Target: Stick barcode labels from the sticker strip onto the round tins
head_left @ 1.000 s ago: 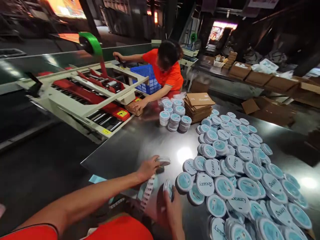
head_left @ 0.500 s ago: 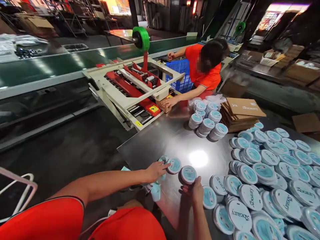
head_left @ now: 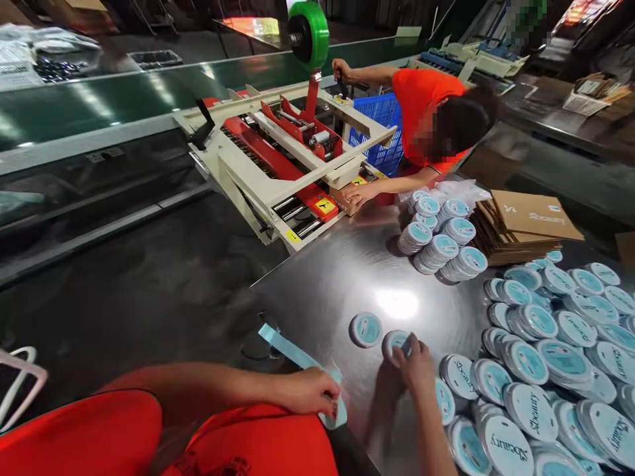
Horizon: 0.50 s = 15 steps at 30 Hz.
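Note:
My left hand (head_left: 317, 395) is closed at the table's near left edge, fingers curled against a light-blue strip (head_left: 290, 349) that trails away to the upper left. Part of the strip hangs below the fingers. On the metal table, my right hand (head_left: 421, 370) is bent over a round flat container (head_left: 395, 344) with a pale rim and blue label, fingertips on its right side. Another such container (head_left: 366, 329) lies just left of it, untouched. To the right spread many more stacked containers (head_left: 528, 357), some with "beauty" lettering on top.
A co-worker in an orange shirt (head_left: 421, 99) has one hand on a carton (head_left: 347, 200) at the carton-sealing machine (head_left: 278, 188). Neat container stacks (head_left: 441, 248) and flattened cardboard boxes (head_left: 530, 218) stand at the far side of the metal table (head_left: 317, 284). Behind is a green conveyor (head_left: 143, 92).
My left hand has pulled back from the containers toward my body. My right hand has come over the nearer container's right side. The leftmost container no longer shows; the whole view has shifted.

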{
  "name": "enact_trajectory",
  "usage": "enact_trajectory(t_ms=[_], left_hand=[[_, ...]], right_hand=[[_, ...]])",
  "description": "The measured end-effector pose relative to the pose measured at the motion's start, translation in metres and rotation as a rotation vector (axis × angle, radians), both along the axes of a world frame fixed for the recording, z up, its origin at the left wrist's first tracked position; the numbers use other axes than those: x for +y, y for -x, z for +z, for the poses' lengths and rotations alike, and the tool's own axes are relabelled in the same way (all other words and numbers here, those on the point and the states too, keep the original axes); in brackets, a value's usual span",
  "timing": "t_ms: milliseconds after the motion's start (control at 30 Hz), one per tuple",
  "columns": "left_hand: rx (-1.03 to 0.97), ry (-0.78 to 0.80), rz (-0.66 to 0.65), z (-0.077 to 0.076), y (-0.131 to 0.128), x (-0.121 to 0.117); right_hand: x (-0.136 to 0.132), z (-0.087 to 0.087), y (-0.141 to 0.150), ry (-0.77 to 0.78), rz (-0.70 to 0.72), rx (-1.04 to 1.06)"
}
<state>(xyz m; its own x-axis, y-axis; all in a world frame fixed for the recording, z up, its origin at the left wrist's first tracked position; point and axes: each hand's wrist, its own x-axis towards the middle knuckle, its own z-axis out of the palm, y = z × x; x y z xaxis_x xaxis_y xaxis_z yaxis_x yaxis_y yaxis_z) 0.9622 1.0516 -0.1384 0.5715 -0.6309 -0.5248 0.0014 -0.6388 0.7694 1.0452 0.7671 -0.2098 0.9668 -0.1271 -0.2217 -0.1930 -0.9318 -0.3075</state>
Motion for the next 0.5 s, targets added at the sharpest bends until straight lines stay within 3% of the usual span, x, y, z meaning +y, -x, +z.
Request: enact_trajectory(t_ms=[100, 200, 300, 367, 433, 500], left_hand=[[-0.04, -0.034, 0.035, 0.002, -0.013, 0.006], [-0.27, -0.022, -0.049, -0.002, -0.042, 0.002], [-0.646, 0.079, -0.315, -0.013, -0.076, -0.008], [-0.768, 0.055, -0.464, -0.023, -0.095, -0.016], [-0.772, -0.043, -0.532, -0.033, -0.107, -0.023], [-0.779, -0.135, -0.502, -0.041, -0.113, -0.029]], right_hand=[[-0.012, 0.001, -0.019, -0.061, 0.175, 0.005], [-0.013, 0.002, -0.019, -0.085, 0.254, -0.009], [-0.009, -0.003, -0.003, -0.015, 0.206, -0.057], [-0.006, -0.009, 0.012, 0.036, 0.176, -0.105], [-0.003, -0.015, 0.027, 0.051, 0.172, -0.164], [0.005, -0.022, 0.04, 0.062, 0.135, -0.227]])
